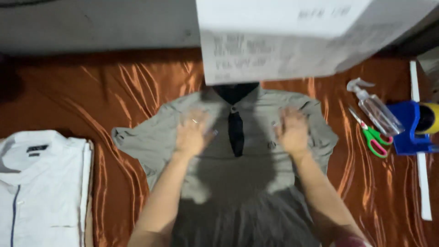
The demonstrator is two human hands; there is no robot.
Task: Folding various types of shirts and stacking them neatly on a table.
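Note:
A grey short-sleeved polo shirt point(238, 183) with a dark placket lies face up on an orange satin cloth point(114, 91). My left hand point(192, 132) rests flat on the shirt's chest left of the placket, fingers spread. My right hand point(291, 130) lies flat on the chest to the right of the placket, fingers apart too. Both hands are blurred. Neither holds anything. The shirt's collar is partly hidden under a white box.
A white cardboard box point(292, 36) overhangs the top. Folded white shirts point(41, 183) are stacked at the left. At the right lie a clear spray bottle point(377, 110), green-and-pink scissors point(372, 137), a blue tape dispenser point(414, 128) and a white strip point(423, 174).

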